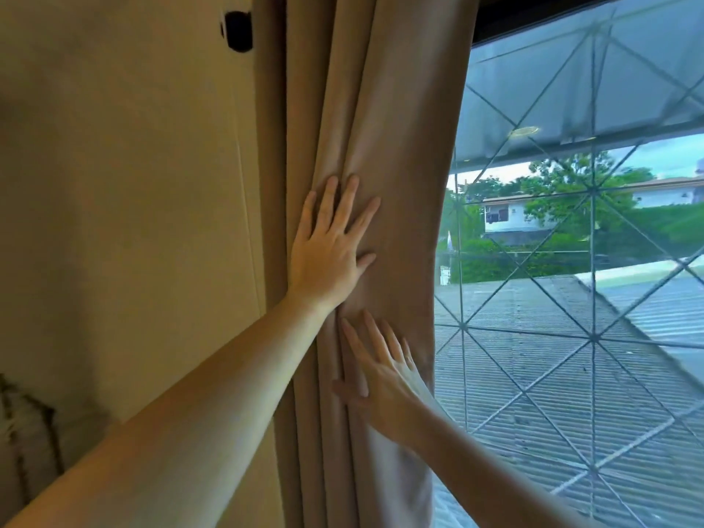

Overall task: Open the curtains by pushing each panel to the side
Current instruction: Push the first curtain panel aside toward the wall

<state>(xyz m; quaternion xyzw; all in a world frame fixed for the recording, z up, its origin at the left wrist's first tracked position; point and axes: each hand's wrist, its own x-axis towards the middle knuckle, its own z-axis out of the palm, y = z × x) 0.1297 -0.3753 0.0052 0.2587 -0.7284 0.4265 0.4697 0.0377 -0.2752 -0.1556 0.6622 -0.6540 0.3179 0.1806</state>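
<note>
A tan curtain panel hangs bunched in vertical folds at the left edge of the window. My left hand lies flat on the folds at mid height, fingers spread and pointing up. Below it, my right hand presses flat against the same panel near its right edge, fingers apart. Neither hand grips the cloth. No second curtain panel is in view.
To the right, the window is uncovered, with a diamond-pattern metal grille, corrugated roofs, trees and houses outside. A beige wall fills the left, with a small black fixture near the top. The dark window frame runs along the top right.
</note>
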